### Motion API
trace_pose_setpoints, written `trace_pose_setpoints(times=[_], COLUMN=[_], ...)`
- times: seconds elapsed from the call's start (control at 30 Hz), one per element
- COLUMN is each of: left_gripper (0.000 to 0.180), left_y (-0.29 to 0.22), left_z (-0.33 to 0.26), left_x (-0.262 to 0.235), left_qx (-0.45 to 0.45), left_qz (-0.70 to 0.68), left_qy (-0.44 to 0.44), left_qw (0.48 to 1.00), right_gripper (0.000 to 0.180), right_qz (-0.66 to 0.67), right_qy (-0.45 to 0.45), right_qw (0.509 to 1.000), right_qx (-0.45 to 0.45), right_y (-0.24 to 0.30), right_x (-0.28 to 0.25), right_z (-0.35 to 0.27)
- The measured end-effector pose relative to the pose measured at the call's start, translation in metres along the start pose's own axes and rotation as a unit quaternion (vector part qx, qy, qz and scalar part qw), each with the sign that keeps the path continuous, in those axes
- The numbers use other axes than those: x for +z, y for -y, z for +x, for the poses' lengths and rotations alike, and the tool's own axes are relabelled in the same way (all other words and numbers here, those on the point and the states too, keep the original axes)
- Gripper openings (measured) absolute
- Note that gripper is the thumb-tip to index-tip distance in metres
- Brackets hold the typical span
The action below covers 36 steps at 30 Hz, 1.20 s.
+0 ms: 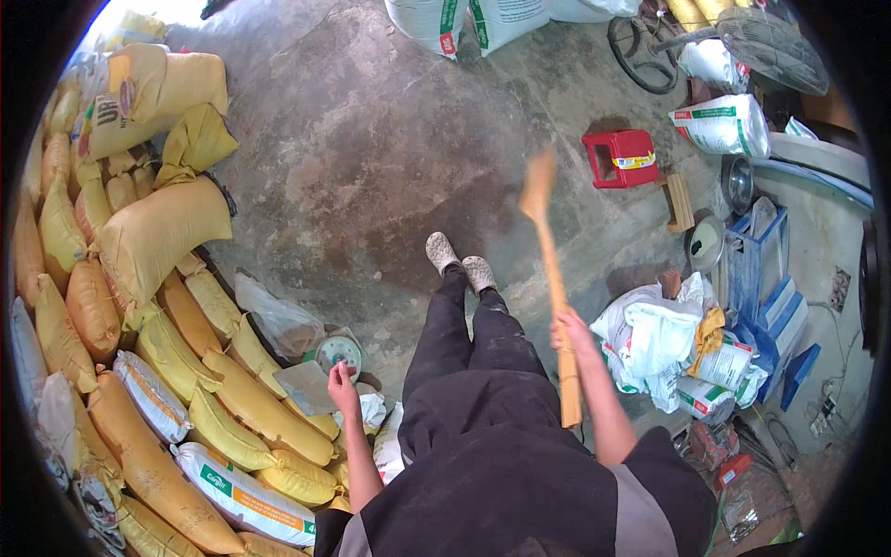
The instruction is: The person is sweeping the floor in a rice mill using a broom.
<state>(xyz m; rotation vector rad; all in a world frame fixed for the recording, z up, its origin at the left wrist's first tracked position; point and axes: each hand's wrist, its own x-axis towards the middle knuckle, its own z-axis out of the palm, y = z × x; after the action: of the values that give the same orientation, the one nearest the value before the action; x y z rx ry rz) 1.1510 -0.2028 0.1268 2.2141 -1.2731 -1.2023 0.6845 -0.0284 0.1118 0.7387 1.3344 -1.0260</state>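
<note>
Above concrete floor [371,158], right hand [568,332] grip clamped on one wooden paddle [549,260], left hand [342,382] loosely curled, empty.

Counts on the storeroom floor

Two hands are up: the left hand [342,382] empty, the right hand [568,331] around one wooden stick [553,274]. Two shoes [459,261] stand on the concrete. There is one red plastic stool [620,158], one fan [772,48], one wheel [642,54], and yellow sacks [162,232] too many and too overlapped to count.
</note>
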Motion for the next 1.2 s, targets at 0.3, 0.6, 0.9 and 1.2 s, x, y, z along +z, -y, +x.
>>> trace_pose_setpoints(times=[0.3, 0.6, 0.9, 1.2], left_gripper=[0.030, 0.032, 0.032, 0.027], left_y=[-0.005, -0.046, -0.098, -0.149], left_z=[-0.016, -0.015, -0.037, -0.062], left_x=[0.023, 0.058, 0.142, 0.203], left_qx=[-0.033, -0.014, 0.028, 0.044], left_qz=[-0.012, -0.003, 0.018, 0.063], left_qy=[0.043, 0.040, 0.042, 0.104], left_qw=[0.998, 0.999, 0.999, 0.992], right_gripper=[0.020, 0.024, 0.036, 0.016], right_qz=[-0.114, -0.113, -0.024, -0.083], right_qy=[-0.255, 0.034, 0.043, -0.257], right_qw=[0.958, 0.987, 0.999, 0.963], right_qx=[-0.065, -0.107, 0.009, -0.006], right_y=[0.030, 0.096, 0.140, 0.082], right_x=[-0.163, 0.142, -0.045, -0.203], right_z=[0.197, 0.146, -0.028, 0.171])
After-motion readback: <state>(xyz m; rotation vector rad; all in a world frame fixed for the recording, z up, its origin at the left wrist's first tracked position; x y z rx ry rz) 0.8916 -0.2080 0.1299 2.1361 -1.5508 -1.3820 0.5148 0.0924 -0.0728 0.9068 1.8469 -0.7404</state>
